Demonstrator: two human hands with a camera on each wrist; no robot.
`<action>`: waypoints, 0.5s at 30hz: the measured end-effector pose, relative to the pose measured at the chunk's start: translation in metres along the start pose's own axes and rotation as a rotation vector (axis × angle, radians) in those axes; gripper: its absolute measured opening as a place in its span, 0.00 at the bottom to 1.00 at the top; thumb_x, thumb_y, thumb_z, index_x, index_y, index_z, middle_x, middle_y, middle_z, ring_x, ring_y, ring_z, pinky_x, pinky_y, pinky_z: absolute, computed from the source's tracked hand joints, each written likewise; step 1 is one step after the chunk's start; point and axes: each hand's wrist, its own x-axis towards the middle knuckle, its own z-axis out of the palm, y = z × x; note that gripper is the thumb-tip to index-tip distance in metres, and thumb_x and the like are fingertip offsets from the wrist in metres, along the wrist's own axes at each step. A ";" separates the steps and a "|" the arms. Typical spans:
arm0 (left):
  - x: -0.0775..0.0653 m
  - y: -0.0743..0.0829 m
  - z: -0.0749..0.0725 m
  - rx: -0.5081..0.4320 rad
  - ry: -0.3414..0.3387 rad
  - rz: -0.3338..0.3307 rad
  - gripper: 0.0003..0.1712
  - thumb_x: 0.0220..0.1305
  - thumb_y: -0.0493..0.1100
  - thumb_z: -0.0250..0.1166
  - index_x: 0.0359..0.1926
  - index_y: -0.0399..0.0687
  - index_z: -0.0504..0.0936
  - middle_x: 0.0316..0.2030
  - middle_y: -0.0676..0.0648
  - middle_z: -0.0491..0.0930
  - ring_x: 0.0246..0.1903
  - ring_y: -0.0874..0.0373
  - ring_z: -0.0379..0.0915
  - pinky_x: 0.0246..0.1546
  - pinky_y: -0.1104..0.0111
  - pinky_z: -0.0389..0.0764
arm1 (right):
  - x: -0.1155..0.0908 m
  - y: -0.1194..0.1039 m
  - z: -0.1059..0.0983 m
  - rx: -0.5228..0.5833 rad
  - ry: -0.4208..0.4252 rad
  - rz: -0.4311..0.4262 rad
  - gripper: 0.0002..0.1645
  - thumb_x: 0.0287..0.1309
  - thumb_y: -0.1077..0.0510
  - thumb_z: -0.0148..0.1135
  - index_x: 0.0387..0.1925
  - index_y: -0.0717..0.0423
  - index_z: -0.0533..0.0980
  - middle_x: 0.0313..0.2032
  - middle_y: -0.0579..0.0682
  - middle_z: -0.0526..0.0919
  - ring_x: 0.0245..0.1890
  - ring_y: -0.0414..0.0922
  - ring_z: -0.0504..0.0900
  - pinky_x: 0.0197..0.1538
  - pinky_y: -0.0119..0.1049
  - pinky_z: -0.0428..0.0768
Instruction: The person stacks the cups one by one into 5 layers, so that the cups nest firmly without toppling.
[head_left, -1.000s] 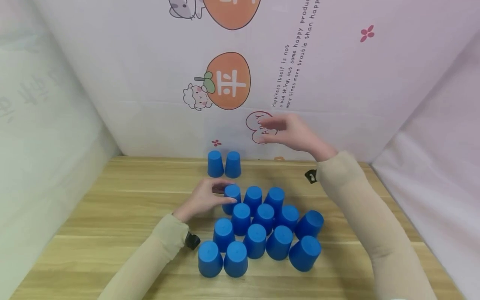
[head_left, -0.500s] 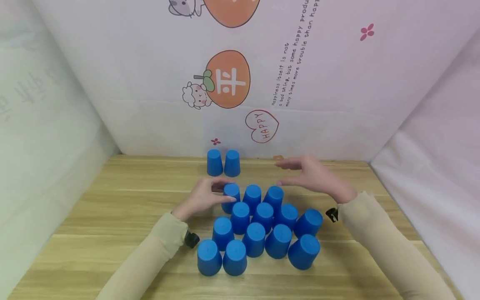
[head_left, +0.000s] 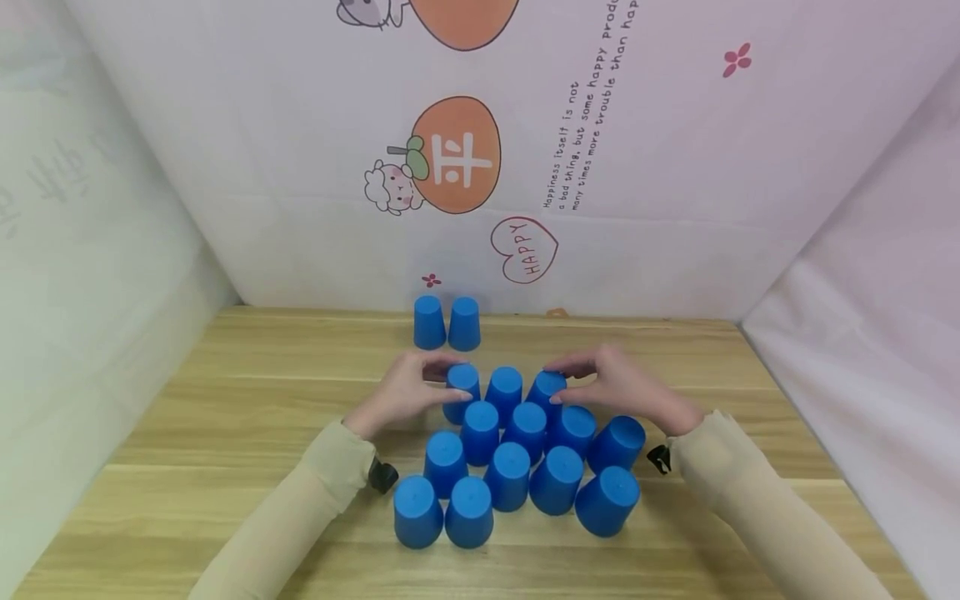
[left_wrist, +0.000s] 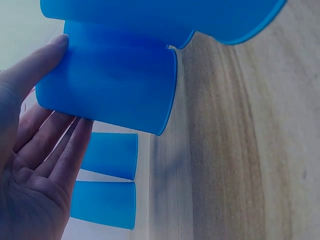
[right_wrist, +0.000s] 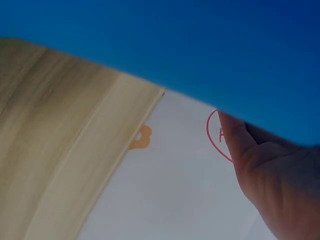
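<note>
Blue plastic cups stand upside down in rows on a wooden table. My left hand holds the cup at the left end of the back row, thumb on the near side and fingers behind. In the left wrist view this blue cup fills the space between thumb and fingertips. At the other end of that row, my right hand grips the right blue cup between thumb and fingers. A middle cup stands between the two held ones. The right wrist view is mostly blocked by a blue cup.
Several more blue cups stand close together in front of the hands. Two others, a left and a right cup, stand apart near the back edge. A white printed cloth rises behind the wooden table.
My right hand has come down from in front of the back cloth and taken hold of the right cup of the back row. The left hand stays on its cup.
</note>
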 end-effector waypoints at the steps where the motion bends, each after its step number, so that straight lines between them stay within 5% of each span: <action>1: 0.000 0.000 0.000 0.000 -0.001 0.001 0.30 0.58 0.53 0.78 0.60 0.52 0.83 0.48 0.57 0.84 0.49 0.60 0.81 0.53 0.59 0.82 | 0.000 0.000 0.000 -0.003 0.002 -0.006 0.26 0.59 0.46 0.75 0.57 0.49 0.83 0.51 0.45 0.86 0.53 0.49 0.84 0.55 0.58 0.80; 15: 0.000 0.004 -0.001 0.104 0.023 -0.002 0.32 0.57 0.55 0.79 0.60 0.52 0.83 0.51 0.58 0.83 0.50 0.57 0.78 0.52 0.55 0.82 | 0.004 -0.009 -0.003 -0.063 -0.041 -0.015 0.27 0.58 0.52 0.77 0.58 0.53 0.83 0.52 0.47 0.86 0.53 0.50 0.84 0.54 0.54 0.82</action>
